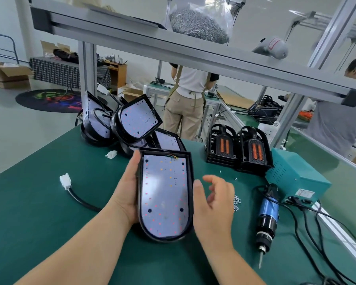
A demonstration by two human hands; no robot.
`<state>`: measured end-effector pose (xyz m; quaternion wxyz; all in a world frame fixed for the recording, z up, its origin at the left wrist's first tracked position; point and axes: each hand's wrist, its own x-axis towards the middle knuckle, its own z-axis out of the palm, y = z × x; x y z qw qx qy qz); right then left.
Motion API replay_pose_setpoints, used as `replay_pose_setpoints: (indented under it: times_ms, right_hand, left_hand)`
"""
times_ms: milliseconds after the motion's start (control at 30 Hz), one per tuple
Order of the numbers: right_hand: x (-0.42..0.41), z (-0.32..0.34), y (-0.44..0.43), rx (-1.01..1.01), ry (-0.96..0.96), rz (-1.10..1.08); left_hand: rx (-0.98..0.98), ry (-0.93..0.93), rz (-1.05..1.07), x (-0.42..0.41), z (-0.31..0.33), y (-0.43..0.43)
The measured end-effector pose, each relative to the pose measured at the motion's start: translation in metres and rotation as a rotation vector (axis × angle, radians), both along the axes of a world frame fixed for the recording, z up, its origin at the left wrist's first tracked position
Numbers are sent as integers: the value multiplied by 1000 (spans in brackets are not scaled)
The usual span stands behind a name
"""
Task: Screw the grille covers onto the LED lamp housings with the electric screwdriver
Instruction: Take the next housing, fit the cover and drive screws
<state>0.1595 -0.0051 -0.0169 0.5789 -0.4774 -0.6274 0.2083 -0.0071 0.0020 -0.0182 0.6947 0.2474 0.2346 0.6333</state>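
The left hand (127, 188) grips an LED lamp housing (164, 194) by its left rim, thumb along the front edge, holding it above the green table (29, 212). The housing is black, D-shaped, square at the far end and rounded at the near end. Its white board is dotted with small red and amber LEDs, and coloured wires sit at the top. The right hand (214, 202) hovers just beside the right rim, fingers loosely spread and holding nothing. More housings (136, 120) lie heaped at the table's far side, and two stacks of black grille covers (253, 149) stand to the right. The electric screwdriver (268, 219) lies near loose screws (236, 202).
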Motion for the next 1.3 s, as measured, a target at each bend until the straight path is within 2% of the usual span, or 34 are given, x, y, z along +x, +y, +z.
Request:
replay_pose_setpoints:
  times_ms: [100, 300, 467, 567, 667, 733, 800, 867, 933, 1067, 1300]
  right_hand:
    - [0, -6, 11, -298, 206, 246]
    - [-2, -7, 14, -320, 133, 290]
    - [-1, -11, 13, -359, 50, 312]
    - [0, -11, 12, -374, 8, 321]
    - [0, -7, 9, -358, -30, 317]
    - [0, -9, 10, -344, -50, 292]
    - [-2, -11, 10, -347, -37, 274]
    - [-3, -13, 10, -352, 10, 250]
    - [-2, -12, 11, -346, 46, 214]
    - [1, -10, 14, -340, 47, 159]
    - [-1, -7, 23, -359, 25, 119]
  left_hand:
    - [-43, 83, -95, 8, 1, -2]
    - [-59, 125, -75, 2, 4, 0]
    - [-81, -61, 67, -9, 8, 2]
    - [-139, -268, 229, -15, 9, 5]
    - [-116, -438, 418, -31, 11, 8]
    - [-102, -381, 480, -39, 14, 7]
    - [-142, -164, 463, -37, 16, 7]
    - [-208, 107, 332, -26, 17, 5]
    - [-208, 282, 167, -9, 17, -1]
    - [-214, 315, -27, 8, 15, -8]
    - [-259, 261, -107, 10, 9, -10]
